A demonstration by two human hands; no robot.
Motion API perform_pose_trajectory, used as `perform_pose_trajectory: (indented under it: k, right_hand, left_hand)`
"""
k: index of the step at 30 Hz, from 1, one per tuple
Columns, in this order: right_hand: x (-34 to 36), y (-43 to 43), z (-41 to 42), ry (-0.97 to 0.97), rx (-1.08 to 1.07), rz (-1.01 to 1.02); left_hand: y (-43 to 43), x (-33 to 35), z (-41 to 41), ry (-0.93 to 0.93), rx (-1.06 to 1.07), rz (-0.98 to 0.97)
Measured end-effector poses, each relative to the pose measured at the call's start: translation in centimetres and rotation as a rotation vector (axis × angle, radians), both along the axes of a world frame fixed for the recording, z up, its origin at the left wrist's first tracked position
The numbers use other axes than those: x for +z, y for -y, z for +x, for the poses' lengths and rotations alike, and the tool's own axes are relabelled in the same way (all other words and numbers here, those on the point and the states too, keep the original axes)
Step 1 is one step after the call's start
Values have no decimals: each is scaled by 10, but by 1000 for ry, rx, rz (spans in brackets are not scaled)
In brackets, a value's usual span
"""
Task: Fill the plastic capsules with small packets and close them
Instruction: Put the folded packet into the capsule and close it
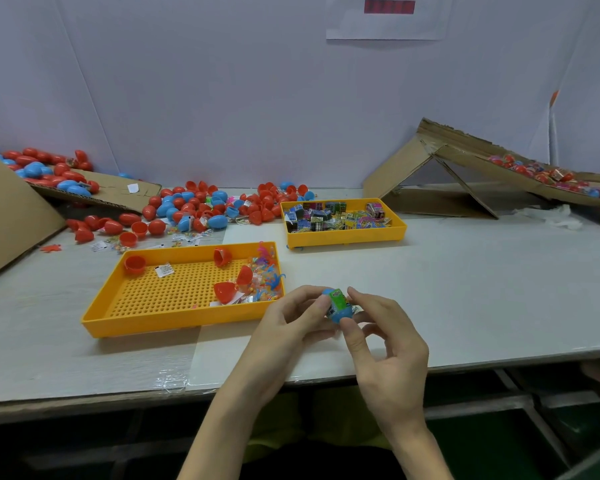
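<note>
Here, two yellow trays point(184, 320), left hand point(284, 323) and right hand point(388, 344), both grips holding one blue capsule point(340, 311)

Two yellow trays point(174, 317), two hands point(291, 320), one held blue capsule point(340, 311).

Both hands, left hand point(293, 315) and right hand point(383, 336), pinch a blue capsule half point(340, 311) stuffed with a green packet point(338, 299).

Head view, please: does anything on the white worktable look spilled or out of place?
Yes. Small clear packets and red plastic capsule halves lie scattered on the white worktable, outside the perforated yellow tray.
</note>
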State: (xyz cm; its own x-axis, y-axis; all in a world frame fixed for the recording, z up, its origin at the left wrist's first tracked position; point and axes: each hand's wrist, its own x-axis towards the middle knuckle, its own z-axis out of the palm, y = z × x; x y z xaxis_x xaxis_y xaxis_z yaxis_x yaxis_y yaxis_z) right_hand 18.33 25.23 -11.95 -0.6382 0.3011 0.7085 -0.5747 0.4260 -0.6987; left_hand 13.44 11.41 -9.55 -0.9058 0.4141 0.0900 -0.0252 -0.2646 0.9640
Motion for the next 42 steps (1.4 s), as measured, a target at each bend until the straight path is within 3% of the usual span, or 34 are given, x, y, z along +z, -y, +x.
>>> perform_pose_trajectory:
  k: [7, 14, 19, 34, 42]
  right_hand:
    - [0, -1, 0, 17, 7, -9]
    - [-1, 0, -1, 31, 6, 119]
    - [0, -1, -1, 36, 20, 23]
    - [-1, -3, 0, 23, 30, 65]
    - [-3, -5, 0, 12, 25, -9]
  left_hand:
    - [2, 0, 2, -35, 1, -10]
    - [-1, 3, 2, -18, 57, 24]
    - [-2, 3, 2, 48, 46, 90]
    - [-2, 5, 2, 48, 37, 119]
    - [1, 6, 4, 1, 3, 78]
